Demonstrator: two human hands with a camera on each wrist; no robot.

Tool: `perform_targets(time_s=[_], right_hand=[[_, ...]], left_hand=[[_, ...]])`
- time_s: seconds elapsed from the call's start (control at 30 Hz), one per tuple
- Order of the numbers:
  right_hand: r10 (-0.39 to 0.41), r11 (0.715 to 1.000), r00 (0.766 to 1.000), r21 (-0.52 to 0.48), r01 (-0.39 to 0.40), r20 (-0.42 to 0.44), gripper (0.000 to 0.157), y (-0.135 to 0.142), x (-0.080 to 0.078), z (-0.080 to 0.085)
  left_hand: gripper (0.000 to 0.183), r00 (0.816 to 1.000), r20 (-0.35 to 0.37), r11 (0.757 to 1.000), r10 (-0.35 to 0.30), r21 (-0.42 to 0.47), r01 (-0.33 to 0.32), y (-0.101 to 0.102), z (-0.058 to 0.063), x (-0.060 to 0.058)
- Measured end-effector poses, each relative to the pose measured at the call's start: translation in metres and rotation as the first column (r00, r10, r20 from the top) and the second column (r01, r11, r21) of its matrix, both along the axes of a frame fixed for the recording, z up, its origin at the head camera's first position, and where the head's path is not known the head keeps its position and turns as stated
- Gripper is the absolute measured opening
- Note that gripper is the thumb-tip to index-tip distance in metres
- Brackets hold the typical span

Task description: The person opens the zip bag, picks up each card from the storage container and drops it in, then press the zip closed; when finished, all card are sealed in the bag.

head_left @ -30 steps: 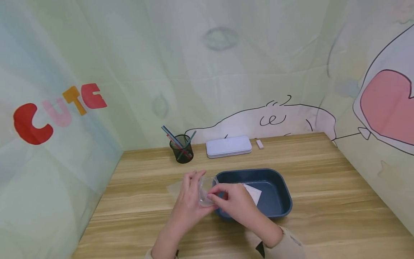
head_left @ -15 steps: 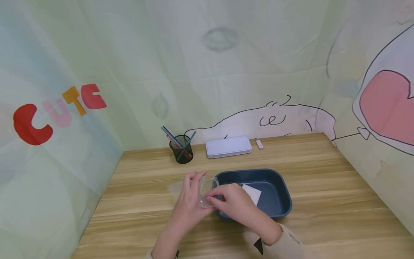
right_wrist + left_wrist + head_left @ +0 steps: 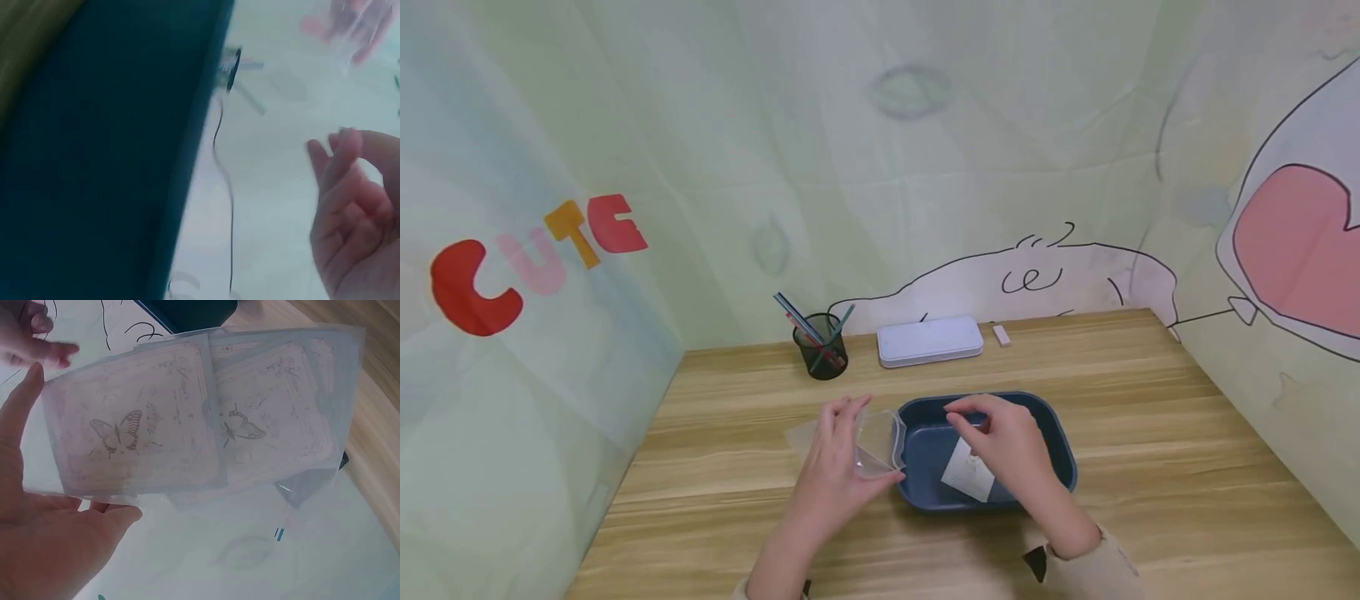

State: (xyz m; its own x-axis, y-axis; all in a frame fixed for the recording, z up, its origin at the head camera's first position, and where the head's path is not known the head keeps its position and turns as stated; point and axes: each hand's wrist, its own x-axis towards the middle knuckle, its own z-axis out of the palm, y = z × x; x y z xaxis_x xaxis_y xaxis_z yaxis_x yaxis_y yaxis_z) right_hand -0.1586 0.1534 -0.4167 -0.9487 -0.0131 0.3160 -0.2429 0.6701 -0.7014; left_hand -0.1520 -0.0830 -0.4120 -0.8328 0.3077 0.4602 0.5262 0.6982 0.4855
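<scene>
My left hand (image 3: 835, 471) holds a clear plastic bag (image 3: 874, 442), its mouth spread between thumb and fingers and facing right. In the left wrist view, several butterfly-printed cards (image 3: 134, 419) show in or through the translucent plastic; I cannot tell which. Over the dark blue tray (image 3: 917, 497) hovers my right hand (image 3: 1011, 446), clear of the bag. Thumb and forefinger come together at the tips, the other fingers are curled, and no object shows between them. A white square packet (image 3: 967, 475) lies in the tray, partly hidden beneath the right hand.
Behind the tray stand a black mesh pen cup (image 3: 825, 354) with several pencils, a pale pencil case (image 3: 930, 342) and a small eraser (image 3: 1002, 335). The wooden table (image 3: 700, 467) backs onto a printed fabric curtain (image 3: 775, 150).
My right hand has come out of the bag's mouth and moved right, over the tray. More of the white packet shows. The left hand stays nearly in place with the bag.
</scene>
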Motion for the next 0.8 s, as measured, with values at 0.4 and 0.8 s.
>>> perform_targets(time_s=[0.4, 0.8], right_hand=[[-0.109, 0.936, 0.946, 0.351, -0.005, 0.304, 0.038, 0.034, -0.014, -0.032], [-0.143, 0.920, 0.905, 0.392, -0.028, 0.400, 0.062, 0.034, -0.021, -0.054]], left_hand=[[0.103, 1.000, 0.002, 1.000, 0.006, -0.017, -0.006, -0.001, 0.001, 0.001], [0.103, 1.000, -0.001, 1.000, -0.001, -0.019, 0.001, -0.001, 0.001, 0.001]])
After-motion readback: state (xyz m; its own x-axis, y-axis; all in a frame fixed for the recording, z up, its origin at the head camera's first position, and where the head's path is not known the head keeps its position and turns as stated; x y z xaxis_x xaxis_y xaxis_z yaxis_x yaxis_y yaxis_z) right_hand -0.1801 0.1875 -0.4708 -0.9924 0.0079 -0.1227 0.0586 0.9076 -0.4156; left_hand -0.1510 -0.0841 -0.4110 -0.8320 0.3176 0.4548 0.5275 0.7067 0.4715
